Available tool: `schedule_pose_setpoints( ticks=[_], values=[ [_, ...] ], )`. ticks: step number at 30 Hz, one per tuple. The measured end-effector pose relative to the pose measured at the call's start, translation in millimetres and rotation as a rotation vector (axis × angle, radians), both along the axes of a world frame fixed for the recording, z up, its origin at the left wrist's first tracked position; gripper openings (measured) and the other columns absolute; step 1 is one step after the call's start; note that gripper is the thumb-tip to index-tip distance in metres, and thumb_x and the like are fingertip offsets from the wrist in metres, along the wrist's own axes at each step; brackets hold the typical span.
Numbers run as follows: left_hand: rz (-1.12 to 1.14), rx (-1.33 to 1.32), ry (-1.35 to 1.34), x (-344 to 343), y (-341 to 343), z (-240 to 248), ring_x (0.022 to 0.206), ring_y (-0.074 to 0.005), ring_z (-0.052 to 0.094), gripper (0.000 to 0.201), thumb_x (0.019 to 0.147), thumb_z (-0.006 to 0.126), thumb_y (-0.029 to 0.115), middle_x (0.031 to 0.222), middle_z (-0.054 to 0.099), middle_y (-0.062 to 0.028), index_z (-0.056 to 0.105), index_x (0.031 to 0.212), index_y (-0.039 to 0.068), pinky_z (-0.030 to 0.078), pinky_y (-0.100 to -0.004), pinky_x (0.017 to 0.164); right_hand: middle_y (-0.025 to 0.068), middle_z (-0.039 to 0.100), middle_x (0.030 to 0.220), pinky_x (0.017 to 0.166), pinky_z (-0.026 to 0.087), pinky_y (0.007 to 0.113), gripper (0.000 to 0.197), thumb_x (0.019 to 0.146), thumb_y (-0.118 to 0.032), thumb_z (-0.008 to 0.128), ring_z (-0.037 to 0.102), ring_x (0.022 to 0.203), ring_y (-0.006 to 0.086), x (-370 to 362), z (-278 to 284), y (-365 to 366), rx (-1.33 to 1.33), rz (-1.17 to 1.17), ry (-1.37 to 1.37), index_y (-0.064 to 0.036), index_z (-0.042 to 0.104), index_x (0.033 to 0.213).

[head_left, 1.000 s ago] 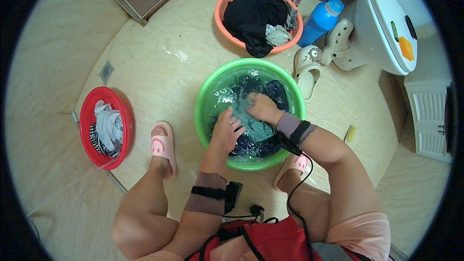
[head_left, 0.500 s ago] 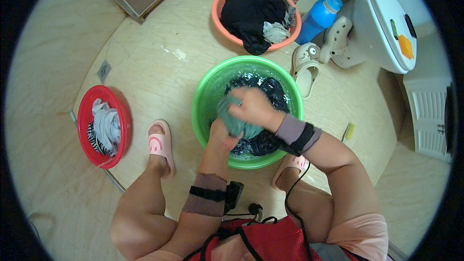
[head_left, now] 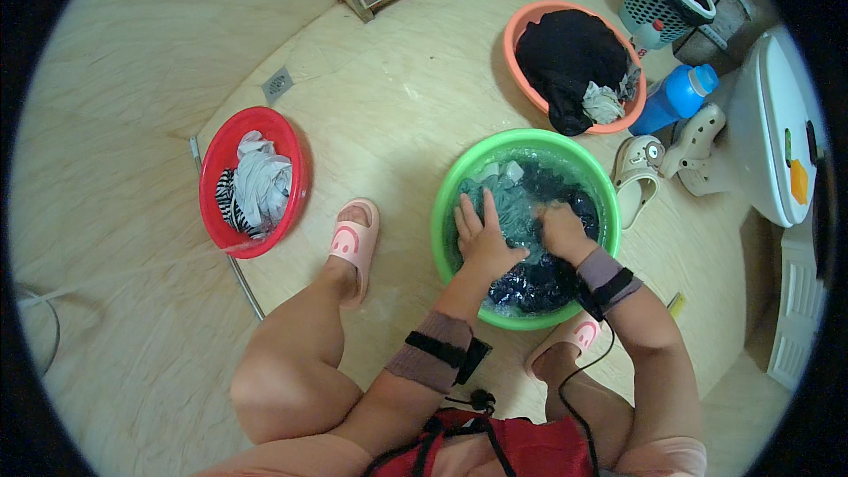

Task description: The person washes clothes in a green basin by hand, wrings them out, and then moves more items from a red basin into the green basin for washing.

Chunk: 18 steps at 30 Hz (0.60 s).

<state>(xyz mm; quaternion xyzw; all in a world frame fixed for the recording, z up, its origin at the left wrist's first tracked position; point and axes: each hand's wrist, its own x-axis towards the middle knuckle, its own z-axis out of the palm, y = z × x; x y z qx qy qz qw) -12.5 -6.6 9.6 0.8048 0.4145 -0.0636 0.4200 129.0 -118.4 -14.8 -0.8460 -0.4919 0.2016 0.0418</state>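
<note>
A green basin point(head_left: 439, 238) of water holds wet laundry in front of me. In it, a teal-green garment point(head_left: 505, 203) spreads through the water beside dark clothes point(head_left: 541, 285). Over the green garment's near left side, my left hand point(head_left: 486, 240) is open, its fingers spread. My right hand point(head_left: 565, 230) is curled closed at the boundary between the green garment and the dark clothes. Its fingertips are partly hidden, so what they grip does not show.
A red basin point(head_left: 299, 196) with white and striped laundry stands left. Behind the green basin are an orange basin point(head_left: 515, 68) of dark clothes, a blue bottle point(head_left: 676, 102), pale clogs point(head_left: 638, 168) and a laundry basket point(head_left: 658, 11). A toilet point(head_left: 782, 141) is at right.
The green garment, bunched up between both hands before, is now spread in the water. My hands have moved apart, and the left has opened. The whole view has shifted leftward.
</note>
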Motion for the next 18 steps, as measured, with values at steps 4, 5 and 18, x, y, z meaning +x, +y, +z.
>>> schedule_pose_setpoints(
  ticks=[4,5,18],
  values=[
    [-0.147,0.015,0.135,-6,4,15,0.139,-0.0453,-0.001,0.135,0.052,0.088,0.033,0.151,-0.007,-0.0241,-0.006,0.148,0.020,0.022,-0.0584,0.105,0.0142,0.064,0.099,0.087,0.046,0.034,0.035,0.070,0.000,0.061,0.061,0.095,0.0240,7,97,31,0.466,-0.162,0.644,-0.0013,0.062,0.105],
    [-0.106,0.056,0.071,-7,6,9,0.139,-0.0453,0.000,0.136,0.051,0.089,0.033,0.151,-0.006,-0.0249,-0.006,0.148,0.020,0.021,-0.0577,0.106,0.0118,0.063,0.098,0.087,0.045,0.032,0.034,0.071,0.000,0.060,0.060,0.096,0.0209,4,127,32,0.495,-0.184,0.781,-0.0008,0.061,0.105],
    [0.317,-0.332,-0.920,29,12,44,0.115,-0.0193,0.051,0.063,0.078,0.068,0.002,0.134,0.047,-0.0169,0.039,0.134,-0.001,0.042,-0.0332,0.097,0.0090,0.058,0.107,0.076,0.052,0.035,0.036,0.086,-0.024,0.054,0.058,0.099,0.0213,43,130,-30,0.881,-0.862,1.531,-0.0047,0.050,0.116]
  ],
)
